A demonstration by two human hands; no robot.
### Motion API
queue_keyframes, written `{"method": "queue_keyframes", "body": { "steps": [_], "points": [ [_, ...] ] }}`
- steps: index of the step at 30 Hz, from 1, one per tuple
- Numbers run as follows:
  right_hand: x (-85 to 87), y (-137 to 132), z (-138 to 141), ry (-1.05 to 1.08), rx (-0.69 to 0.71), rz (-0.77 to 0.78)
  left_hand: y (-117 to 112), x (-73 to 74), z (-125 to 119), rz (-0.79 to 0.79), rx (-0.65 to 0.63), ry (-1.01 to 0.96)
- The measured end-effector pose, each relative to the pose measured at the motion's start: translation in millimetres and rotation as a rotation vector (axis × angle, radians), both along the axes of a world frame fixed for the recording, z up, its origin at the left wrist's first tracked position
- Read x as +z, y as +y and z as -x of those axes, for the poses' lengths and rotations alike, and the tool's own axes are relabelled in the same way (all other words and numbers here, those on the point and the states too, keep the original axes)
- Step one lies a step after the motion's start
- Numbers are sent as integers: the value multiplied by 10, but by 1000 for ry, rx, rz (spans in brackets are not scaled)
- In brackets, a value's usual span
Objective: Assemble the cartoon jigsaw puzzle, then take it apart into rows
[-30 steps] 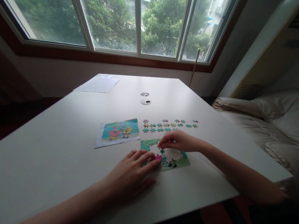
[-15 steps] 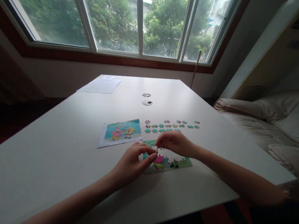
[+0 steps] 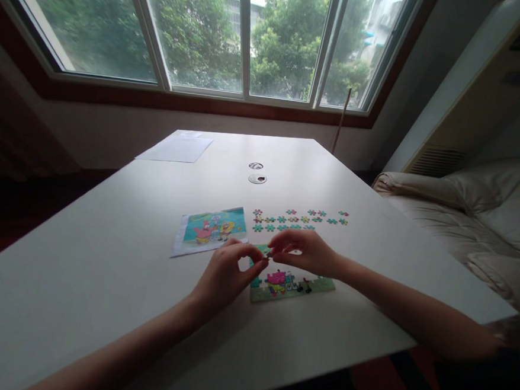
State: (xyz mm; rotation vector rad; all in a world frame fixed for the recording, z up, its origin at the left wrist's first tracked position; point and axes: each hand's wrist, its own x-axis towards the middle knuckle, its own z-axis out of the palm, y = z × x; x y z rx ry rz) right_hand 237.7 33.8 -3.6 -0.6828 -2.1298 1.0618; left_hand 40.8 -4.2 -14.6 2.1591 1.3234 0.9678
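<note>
My left hand (image 3: 228, 273) and my right hand (image 3: 303, 250) meet just above a partly built jigsaw puzzle (image 3: 293, 285) near the front of the white table (image 3: 104, 255). Both hands are pinched, fingertips together, on one small puzzle piece (image 3: 268, 255) held between them. The puzzle shows a pink figure and green ground. A printed reference picture (image 3: 210, 229) lies to the left of it. Several loose teal and pink pieces (image 3: 298, 219) lie in rows behind my right hand.
A sheet of paper (image 3: 176, 149) lies at the table's far left corner. Two round cable grommets (image 3: 257, 172) sit in the middle. A cream sofa (image 3: 476, 216) stands close to the table's right edge. Windows run along the far wall.
My left hand lifted off the puzzle, where it lay flat, and rose to meet my right hand. Both now pinch a small piece above the puzzle.
</note>
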Motion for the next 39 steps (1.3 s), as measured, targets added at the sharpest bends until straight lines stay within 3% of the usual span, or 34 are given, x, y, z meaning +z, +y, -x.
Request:
{"method": "queue_keyframes", "body": {
  "steps": [5, 16, 24, 32, 39],
  "points": [
    [57, 3, -35, -104, -31, -202, 45, 47, 19, -15, -72, 67],
    [65, 136, -185, -78, 22, -436, 275, 90, -12, 313, -227, -106],
    [66, 132, -198, -113, 8, -434, 247, 17, -70, 322, -188, -127],
    [78, 128, -211, -153, 13, -438, 212, 28, -82, 194, -169, -24],
    [75, 127, -223, -214, 3, -468, 235, -14, -100, 222, -186, -91]
  ]
}}
